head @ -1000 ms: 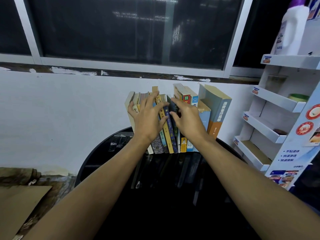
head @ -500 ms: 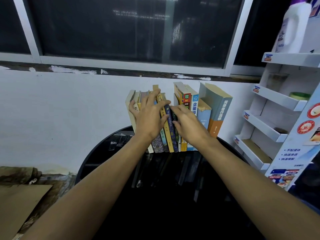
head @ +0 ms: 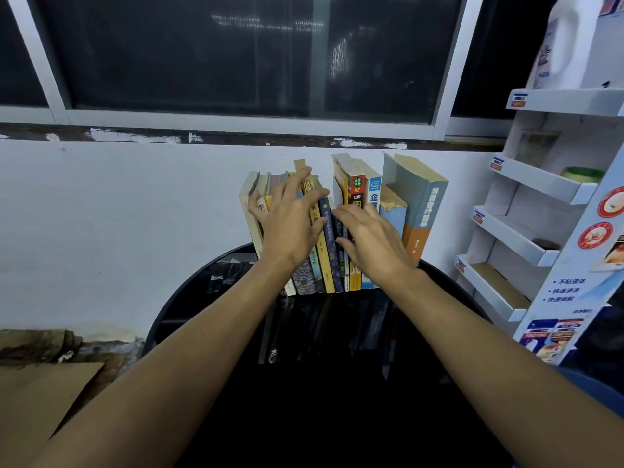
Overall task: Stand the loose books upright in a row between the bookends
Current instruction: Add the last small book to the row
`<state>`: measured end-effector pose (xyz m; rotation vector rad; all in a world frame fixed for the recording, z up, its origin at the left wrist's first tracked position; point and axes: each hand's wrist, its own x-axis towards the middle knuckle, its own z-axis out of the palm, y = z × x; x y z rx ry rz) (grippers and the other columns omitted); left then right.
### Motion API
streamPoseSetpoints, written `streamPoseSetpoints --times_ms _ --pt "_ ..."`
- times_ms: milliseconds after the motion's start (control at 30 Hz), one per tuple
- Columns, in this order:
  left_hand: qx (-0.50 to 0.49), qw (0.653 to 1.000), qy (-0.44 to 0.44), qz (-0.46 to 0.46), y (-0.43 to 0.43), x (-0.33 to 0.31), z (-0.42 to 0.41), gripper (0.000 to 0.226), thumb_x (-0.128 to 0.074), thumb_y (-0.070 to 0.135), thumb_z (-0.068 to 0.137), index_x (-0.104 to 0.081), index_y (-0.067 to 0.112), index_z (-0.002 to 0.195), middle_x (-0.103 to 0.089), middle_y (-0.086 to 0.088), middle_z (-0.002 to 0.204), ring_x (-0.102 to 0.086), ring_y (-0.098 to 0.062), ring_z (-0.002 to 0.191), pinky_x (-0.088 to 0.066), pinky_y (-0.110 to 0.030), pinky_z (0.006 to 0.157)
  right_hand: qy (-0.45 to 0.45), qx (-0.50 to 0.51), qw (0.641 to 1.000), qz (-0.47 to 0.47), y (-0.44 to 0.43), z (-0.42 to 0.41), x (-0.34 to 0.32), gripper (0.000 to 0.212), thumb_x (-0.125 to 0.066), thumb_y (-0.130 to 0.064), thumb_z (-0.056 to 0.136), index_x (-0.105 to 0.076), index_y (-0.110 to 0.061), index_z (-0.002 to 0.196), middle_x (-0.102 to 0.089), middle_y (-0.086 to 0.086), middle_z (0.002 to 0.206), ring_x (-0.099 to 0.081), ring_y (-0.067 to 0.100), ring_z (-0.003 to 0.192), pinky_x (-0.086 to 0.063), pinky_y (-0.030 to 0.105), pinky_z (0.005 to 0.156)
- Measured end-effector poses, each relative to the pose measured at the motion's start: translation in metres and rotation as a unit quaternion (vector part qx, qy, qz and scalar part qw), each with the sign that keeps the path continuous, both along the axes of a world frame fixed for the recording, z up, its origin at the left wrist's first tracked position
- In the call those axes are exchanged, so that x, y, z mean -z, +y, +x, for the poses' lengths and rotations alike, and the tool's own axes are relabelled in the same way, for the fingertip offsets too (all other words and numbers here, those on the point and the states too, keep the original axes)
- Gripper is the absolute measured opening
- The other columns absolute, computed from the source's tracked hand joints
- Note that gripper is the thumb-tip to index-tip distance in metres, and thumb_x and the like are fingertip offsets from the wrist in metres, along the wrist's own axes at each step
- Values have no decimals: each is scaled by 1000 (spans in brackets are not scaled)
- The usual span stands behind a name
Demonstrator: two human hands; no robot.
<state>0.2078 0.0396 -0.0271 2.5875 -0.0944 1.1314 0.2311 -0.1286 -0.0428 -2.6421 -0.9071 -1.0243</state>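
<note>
Dark window (head: 236,55) up top with pale frames and a few faint reflections in the glass. Under it there's a brown ledge (head: 135,135) with chipped paint, then a plain white wall (head: 118,214), stained and peeling near the bottom left. The round black desk (head: 337,417) is glossy. A white cardboard rack (head: 540,187) stands on the right, with a white bottle (head: 557,45) on its top shelf. Flat cardboard sheet (head: 40,407) bottom left. Pretty dim light overall.

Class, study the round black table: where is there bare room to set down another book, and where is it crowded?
Free: the front of the table between the forearms, and the strip left of the cream end book to the rim. Crowded: the back, where the row of books stands with the left hand and right hand on the spines.
</note>
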Motion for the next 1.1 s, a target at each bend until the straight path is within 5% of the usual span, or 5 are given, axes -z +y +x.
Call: streamPoseSetpoints --times_ms 667,1100 --pt "1 1000 11 12 -8 -7 2 47 -80 33 84 -66 41 129 -35 11 160 -30 -18 146 -11 -62 112 3 10 1000 -13 -6 9 12 46 -74 -18 87 -62 -13 132 -58 -2 134 -53 26 111 -51 46 81" --pt "1 1000 20 13 -7 -7 3 46 -77 35 86 -65 42 130 -33 11 161 -30 -18 146 -11 -65 112 8 2 999 -34 -9 10 11 31 -55 -17 99 -62 -14 128 -58 -6 131 -51 25 103 -43 41 76"
